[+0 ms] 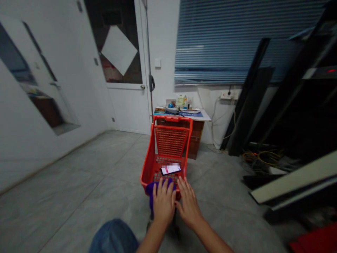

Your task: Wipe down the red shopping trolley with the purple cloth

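As hands (163, 203) (189, 205) touch the basket (171, 140) (phone (170, 170) inside), a desk (196, 135) stands ahead.

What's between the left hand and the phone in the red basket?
Nothing blocks it. The left hand rests on a purple cloth draped over the near rim of the red basket; the phone lies just past the fingertips on the mesh floor.

Under me the grey tiled floor (79, 196) carries a red plastic basket (171, 140) — a smartphone (170, 170) lies on its mesh base (165, 161), and a purple cloth (150, 189) hangs over the front. Further off — a wooden desk (197, 137) stands on the same floor.
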`<state>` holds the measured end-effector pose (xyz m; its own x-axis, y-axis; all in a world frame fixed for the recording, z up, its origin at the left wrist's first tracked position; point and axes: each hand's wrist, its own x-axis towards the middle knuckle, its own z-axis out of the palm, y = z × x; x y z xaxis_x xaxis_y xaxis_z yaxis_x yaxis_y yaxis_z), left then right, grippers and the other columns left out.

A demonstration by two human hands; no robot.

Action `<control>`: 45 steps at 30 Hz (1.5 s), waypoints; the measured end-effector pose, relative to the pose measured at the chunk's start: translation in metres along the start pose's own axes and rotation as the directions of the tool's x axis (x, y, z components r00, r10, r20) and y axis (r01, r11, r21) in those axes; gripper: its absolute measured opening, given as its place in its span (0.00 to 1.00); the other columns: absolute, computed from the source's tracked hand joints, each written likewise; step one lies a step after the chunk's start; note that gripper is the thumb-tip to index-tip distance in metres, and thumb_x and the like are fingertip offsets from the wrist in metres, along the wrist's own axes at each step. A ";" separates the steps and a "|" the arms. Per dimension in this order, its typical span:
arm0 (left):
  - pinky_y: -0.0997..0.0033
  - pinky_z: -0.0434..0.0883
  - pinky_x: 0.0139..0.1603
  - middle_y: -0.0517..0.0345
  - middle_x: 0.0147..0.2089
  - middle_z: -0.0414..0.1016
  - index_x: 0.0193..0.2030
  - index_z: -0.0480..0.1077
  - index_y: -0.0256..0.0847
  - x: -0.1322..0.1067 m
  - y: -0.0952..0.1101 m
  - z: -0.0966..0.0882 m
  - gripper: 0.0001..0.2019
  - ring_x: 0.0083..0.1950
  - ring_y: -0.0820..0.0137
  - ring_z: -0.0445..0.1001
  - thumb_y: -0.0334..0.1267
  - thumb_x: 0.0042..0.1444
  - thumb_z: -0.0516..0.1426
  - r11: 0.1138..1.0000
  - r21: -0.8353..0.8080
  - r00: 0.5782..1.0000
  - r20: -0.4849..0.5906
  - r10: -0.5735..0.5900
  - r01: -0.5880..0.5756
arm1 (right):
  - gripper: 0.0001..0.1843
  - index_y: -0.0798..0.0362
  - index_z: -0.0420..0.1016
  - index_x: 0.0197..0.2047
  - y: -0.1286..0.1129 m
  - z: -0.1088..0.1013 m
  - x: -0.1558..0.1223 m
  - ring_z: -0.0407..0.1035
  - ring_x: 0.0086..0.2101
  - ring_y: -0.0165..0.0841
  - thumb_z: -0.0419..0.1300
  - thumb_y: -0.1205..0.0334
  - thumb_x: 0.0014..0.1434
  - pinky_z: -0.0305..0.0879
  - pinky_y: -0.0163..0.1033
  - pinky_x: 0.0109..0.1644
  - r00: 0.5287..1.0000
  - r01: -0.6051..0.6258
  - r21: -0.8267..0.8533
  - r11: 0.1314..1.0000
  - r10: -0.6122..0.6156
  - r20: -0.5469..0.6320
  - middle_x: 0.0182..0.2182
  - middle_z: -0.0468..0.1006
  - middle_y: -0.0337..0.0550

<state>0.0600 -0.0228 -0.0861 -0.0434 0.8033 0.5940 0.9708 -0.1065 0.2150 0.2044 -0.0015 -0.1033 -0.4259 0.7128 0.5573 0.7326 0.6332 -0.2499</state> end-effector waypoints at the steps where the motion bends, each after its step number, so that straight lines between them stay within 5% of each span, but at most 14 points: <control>1: 0.48 0.49 0.71 0.55 0.62 0.72 0.57 0.73 0.49 0.001 0.005 0.002 0.17 0.68 0.58 0.62 0.41 0.66 0.50 1.000 -0.018 1.000 0.005 0.015 -0.015 | 0.39 0.51 0.34 0.74 0.002 0.000 0.000 0.40 0.69 0.43 0.46 0.45 0.69 0.53 0.55 0.67 1.000 0.014 -0.005 1.000 -0.014 0.000 0.71 0.48 0.48; 3: 0.48 0.47 0.72 0.56 0.62 0.72 0.57 0.72 0.52 0.004 -0.003 -0.001 0.16 0.68 0.59 0.62 0.43 0.66 0.51 0.998 -0.021 0.998 0.031 0.052 -0.051 | 0.39 0.51 0.35 0.74 0.006 -0.002 0.000 0.41 0.69 0.43 0.44 0.44 0.69 0.53 0.55 0.67 0.999 0.039 -0.022 0.999 -0.039 0.010 0.71 0.48 0.48; 9: 0.40 0.46 0.71 0.56 0.70 0.61 0.59 0.71 0.51 0.020 -0.099 -0.036 0.18 0.73 0.55 0.52 0.42 0.66 0.50 0.990 0.133 0.995 0.096 0.032 -0.044 | 0.39 0.53 0.35 0.74 0.009 -0.006 0.002 0.42 0.69 0.42 0.44 0.44 0.69 0.52 0.54 0.68 0.996 0.081 -0.046 0.996 -0.079 0.042 0.71 0.50 0.49; 11: 0.39 0.47 0.70 0.55 0.70 0.61 0.60 0.70 0.50 0.021 -0.111 -0.037 0.18 0.73 0.54 0.52 0.42 0.66 0.49 0.989 0.140 0.995 0.099 0.024 -0.038 | 0.38 0.53 0.35 0.74 0.007 -0.004 0.003 0.41 0.69 0.42 0.43 0.45 0.69 0.53 0.54 0.68 0.998 0.055 -0.028 0.998 -0.054 0.020 0.71 0.49 0.49; 15: 0.39 0.50 0.70 0.52 0.66 0.68 0.58 0.72 0.47 0.014 -0.071 -0.021 0.19 0.71 0.54 0.56 0.39 0.67 0.47 0.993 0.107 0.998 0.044 -0.048 0.043 | 0.36 0.52 0.36 0.74 0.002 0.003 0.003 0.41 0.69 0.42 0.42 0.46 0.70 0.55 0.54 0.67 0.999 -0.005 0.045 0.999 0.007 -0.046 0.71 0.50 0.50; 19: 0.41 0.52 0.69 0.52 0.64 0.70 0.58 0.72 0.49 0.007 -0.007 -0.005 0.18 0.69 0.55 0.60 0.40 0.66 0.50 0.999 -0.027 0.998 0.056 0.019 -0.018 | 0.35 0.50 0.36 0.74 0.005 0.004 0.000 0.41 0.69 0.42 0.42 0.47 0.70 0.55 0.54 0.67 0.997 -0.049 0.104 0.993 0.054 -0.048 0.71 0.50 0.48; 21: 0.43 0.51 0.70 0.52 0.63 0.71 0.58 0.72 0.50 0.008 0.005 -0.004 0.17 0.68 0.56 0.62 0.41 0.66 0.51 0.996 -0.069 0.996 0.059 0.068 -0.064 | 0.34 0.49 0.37 0.74 0.009 -0.001 0.000 0.41 0.69 0.41 0.42 0.48 0.70 0.55 0.54 0.67 0.998 -0.050 0.108 0.993 0.053 -0.025 0.71 0.50 0.47; 25: 0.41 0.47 0.70 0.53 0.65 0.70 0.57 0.73 0.52 0.020 -0.027 -0.016 0.16 0.70 0.56 0.60 0.42 0.65 0.52 0.991 -0.039 0.987 0.093 0.134 -0.131 | 0.33 0.47 0.39 0.74 0.016 -0.016 0.001 0.42 0.69 0.40 0.43 0.50 0.70 0.55 0.54 0.67 0.998 -0.030 0.088 0.996 0.025 0.057 0.70 0.51 0.45; 29: 0.34 0.45 0.69 0.51 0.68 0.64 0.55 0.74 0.49 0.027 -0.083 -0.025 0.16 0.72 0.52 0.53 0.42 0.65 0.51 0.996 0.082 0.998 0.064 0.025 -0.030 | 0.32 0.47 0.39 0.73 0.018 -0.016 0.004 0.42 0.69 0.39 0.42 0.50 0.71 0.55 0.53 0.68 0.998 0.004 0.107 0.994 -0.011 0.068 0.70 0.52 0.45; 31: 0.34 0.45 0.69 0.50 0.67 0.66 0.56 0.74 0.47 0.025 -0.091 -0.024 0.16 0.72 0.52 0.54 0.41 0.65 0.50 0.996 0.091 0.999 0.046 -0.016 0.012 | 0.32 0.47 0.40 0.74 0.016 -0.010 0.004 0.41 0.69 0.39 0.42 0.49 0.71 0.56 0.53 0.67 1.000 0.001 0.117 0.993 -0.004 0.026 0.70 0.52 0.45; 35: 0.37 0.50 0.68 0.48 0.64 0.70 0.55 0.74 0.45 0.016 -0.050 -0.015 0.17 0.71 0.52 0.57 0.40 0.67 0.48 0.993 0.067 0.995 0.004 -0.100 0.099 | 0.34 0.48 0.38 0.74 0.009 0.005 0.002 0.41 0.69 0.41 0.42 0.46 0.70 0.56 0.55 0.67 0.997 -0.031 0.124 0.992 0.039 -0.065 0.70 0.51 0.46; 40: 0.42 0.51 0.69 0.50 0.63 0.71 0.57 0.73 0.49 0.008 0.012 -0.004 0.16 0.68 0.56 0.62 0.40 0.66 0.50 0.999 -0.047 0.998 0.052 0.019 -0.016 | 0.35 0.48 0.42 0.73 0.008 0.005 0.000 0.44 0.69 0.41 0.43 0.44 0.69 0.58 0.54 0.66 0.994 -0.046 0.113 0.993 0.057 -0.095 0.69 0.54 0.47; 42: 0.42 0.49 0.70 0.52 0.62 0.72 0.57 0.73 0.51 0.009 0.008 -0.006 0.16 0.68 0.57 0.62 0.41 0.66 0.51 0.996 -0.062 0.995 0.074 0.069 -0.064 | 0.34 0.49 0.43 0.73 0.011 0.000 -0.001 0.45 0.68 0.41 0.43 0.45 0.70 0.58 0.54 0.66 0.995 -0.045 0.092 0.995 0.052 -0.080 0.69 0.55 0.47; 45: 0.42 0.47 0.70 0.51 0.63 0.72 0.56 0.73 0.51 0.014 -0.029 -0.016 0.16 0.69 0.57 0.61 0.42 0.66 0.51 0.998 -0.010 0.993 0.091 0.070 -0.069 | 0.33 0.49 0.43 0.73 0.013 -0.008 -0.002 0.46 0.68 0.41 0.43 0.47 0.70 0.58 0.54 0.66 0.998 -0.042 0.069 0.997 0.045 -0.041 0.69 0.56 0.47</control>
<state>0.0277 -0.0176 -0.0710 0.0459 0.8438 0.5348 0.9692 -0.1673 0.1809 0.2189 0.0026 -0.1014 -0.3701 0.7275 0.5778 0.7115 0.6218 -0.3272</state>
